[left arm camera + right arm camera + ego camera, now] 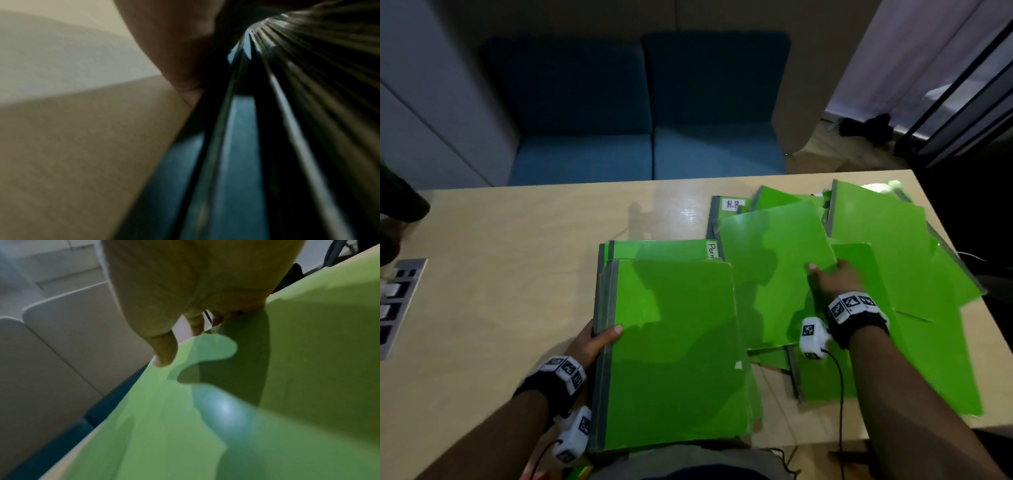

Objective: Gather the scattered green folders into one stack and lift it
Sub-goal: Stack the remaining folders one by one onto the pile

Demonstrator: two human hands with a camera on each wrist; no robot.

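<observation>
A stack of green folders (pixel 674 349) with grey spines lies at the table's near edge, in the middle. My left hand (pixel 599 339) grips its left spine edge, thumb on the top cover. In the left wrist view the thumb (pixel 180 48) lies against the stack's layered edges (pixel 287 113). To the right, a loose green folder (pixel 774 274) is tilted over other scattered green folders (pixel 887 240). My right hand (pixel 832 277) pinches its right edge. In the right wrist view the thumb (pixel 164 352) lies on the cover (pixel 185 434) and the other fingers go under it.
The light wooden table (pixel 517 257) holds a grey socket panel (pixel 397 305) at its left edge. A blue sofa (pixel 647 154) stands behind the table. The scattered folders reach the table's right edge. A dark object (pixel 400 202) sits at the far left.
</observation>
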